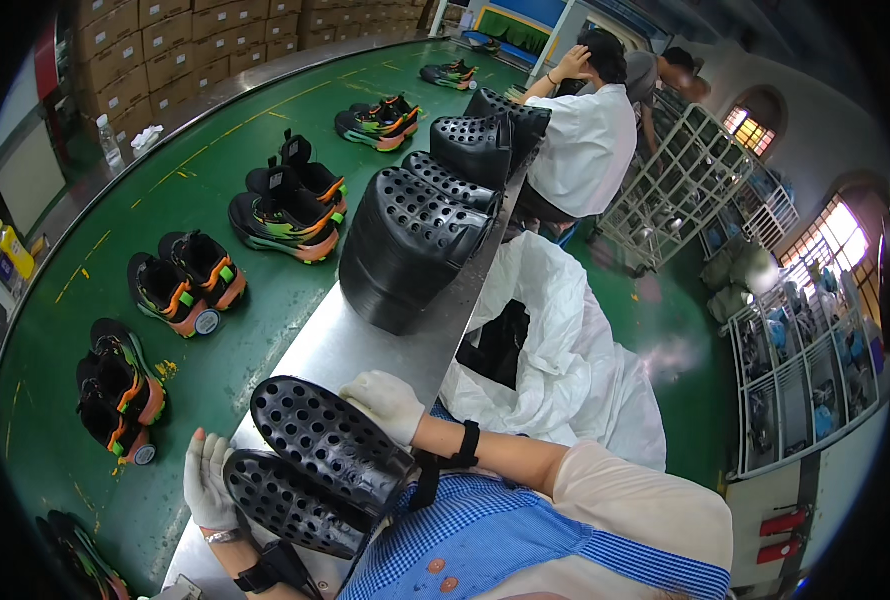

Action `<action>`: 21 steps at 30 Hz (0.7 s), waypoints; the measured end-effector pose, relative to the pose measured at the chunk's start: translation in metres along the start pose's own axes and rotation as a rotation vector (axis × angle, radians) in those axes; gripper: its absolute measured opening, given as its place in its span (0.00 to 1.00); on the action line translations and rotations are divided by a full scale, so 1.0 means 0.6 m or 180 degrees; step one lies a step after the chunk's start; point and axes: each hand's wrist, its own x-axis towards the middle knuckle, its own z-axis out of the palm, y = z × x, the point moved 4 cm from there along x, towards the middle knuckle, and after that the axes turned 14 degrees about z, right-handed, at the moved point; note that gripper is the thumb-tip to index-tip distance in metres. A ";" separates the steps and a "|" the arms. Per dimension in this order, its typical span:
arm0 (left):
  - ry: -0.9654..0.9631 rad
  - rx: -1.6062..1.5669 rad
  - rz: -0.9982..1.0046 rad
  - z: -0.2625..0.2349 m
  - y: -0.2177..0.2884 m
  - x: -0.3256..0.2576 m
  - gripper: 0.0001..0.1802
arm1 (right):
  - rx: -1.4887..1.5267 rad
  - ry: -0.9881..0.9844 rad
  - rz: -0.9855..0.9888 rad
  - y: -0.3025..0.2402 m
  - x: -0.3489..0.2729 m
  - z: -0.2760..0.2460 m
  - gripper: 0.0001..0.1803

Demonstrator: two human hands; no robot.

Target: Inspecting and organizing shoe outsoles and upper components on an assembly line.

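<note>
Two stacks of black perforated shoe-shaped plastic shells lie side by side close to my body, on the metal ledge. My right hand, in a white glove, curls against the right side of the upper stack. At the left side of the lower stack of shells, my gloved left hand lies with fingers stretched out. Its palm faces the shells, and whether it presses on them is hard to tell. Taller stacks of the same black shells stand farther along the ledge.
Pairs of black, orange and green sneakers line the green conveyor belt to the left. A white sack with black contents stands right of the ledge. A seated person in white, a wire cage cart and cartons are beyond.
</note>
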 end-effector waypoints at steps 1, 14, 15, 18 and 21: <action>-0.0002 -0.0001 -0.0001 -0.001 -0.002 0.001 0.28 | -0.0002 0.0002 0.0001 0.000 0.001 -0.002 0.09; 0.0020 -0.0072 -0.0036 0.012 -0.015 0.011 0.26 | -0.0097 -0.0189 0.0129 0.016 0.012 -0.007 0.10; -0.0005 -0.0089 -0.0030 0.012 -0.016 0.011 0.26 | -0.0086 -0.0163 0.0117 0.017 0.013 -0.008 0.10; -0.0018 -0.0083 -0.0022 0.015 -0.017 0.012 0.26 | -0.0088 -0.0139 0.0121 0.017 0.013 -0.013 0.10; -0.0058 -0.0066 -0.0010 0.014 -0.021 0.016 0.26 | -0.0105 -0.0138 0.0114 0.018 0.016 -0.016 0.10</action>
